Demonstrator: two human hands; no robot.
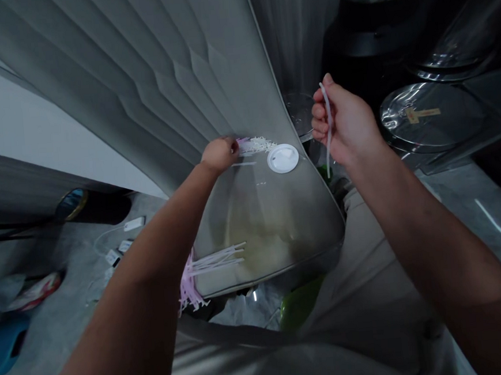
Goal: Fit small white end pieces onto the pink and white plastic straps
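Observation:
My right hand (347, 119) is raised beside the chair with its fingers curled round a thin white stick (329, 129), held upright and slightly bent. At the back of the grey chair seat (261, 210), my left hand (221, 155) is closed at a pile of small white and pale purple pieces (261, 144). What its fingers pinch, if anything, is hidden. Right of that pile sits a round white lid or shallow dish (283, 158). A bunch of white sticks with pinkish-purple fringed ends (215, 261) lies across the seat's front left corner, partly behind my left forearm.
A tall padded grey chair back (171, 61) rises behind the seat. To the right are a clear round plastic cover (433, 115) and a dark appliance (382, 15). White adapters with a cable (124, 235) and a blue bin (5, 348) are on the floor at left.

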